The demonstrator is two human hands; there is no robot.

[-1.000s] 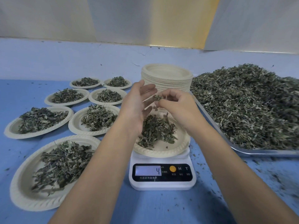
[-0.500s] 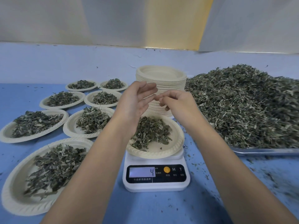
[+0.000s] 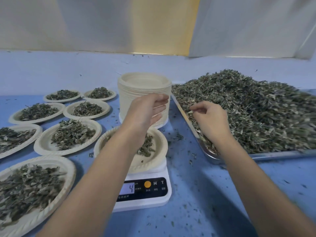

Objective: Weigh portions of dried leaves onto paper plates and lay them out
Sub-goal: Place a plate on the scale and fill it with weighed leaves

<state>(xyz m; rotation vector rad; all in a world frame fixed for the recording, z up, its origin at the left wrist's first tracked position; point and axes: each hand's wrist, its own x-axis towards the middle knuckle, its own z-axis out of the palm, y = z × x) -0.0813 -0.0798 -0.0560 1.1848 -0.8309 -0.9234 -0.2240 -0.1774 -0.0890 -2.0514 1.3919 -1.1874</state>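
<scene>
Dried leaves (image 3: pixel 248 110) are seen heaped on a metal tray (image 3: pixel 273 154) at the right of the blue counter (image 3: pixel 201 189), head view. A small portion is held by a paper plate (image 3: pixel 145 165) set on a white scale (image 3: pixel 147 201) near centre, w/ "4" shown on the display. That plate is partly hidden by the left forearm. The left hand (image 3: pixel 145 112) is held above it & in front of a tall stack of unused plates (image 3: pixel 143 82). Its fingers (image 3: pixel 159 106) are loosely curled & relaxed, w/ nothing seen gripped. The right hand (image 3: pixel 211 119) is placed over the tray's near-left part, at the edge of the heap. Its fingers (image 3: pixel 196 109) are bent, tips drawn together; whether a leaf is pinched cannot be told, the frame being blurred there. Seven filled plates (image 3: pixel 44 146) are laid out in rows at left, each topped w/ a mound of leaves. Loose crumbs (image 3: pixel 189 161) are scattered on the counter betw. scale & tray.
</scene>
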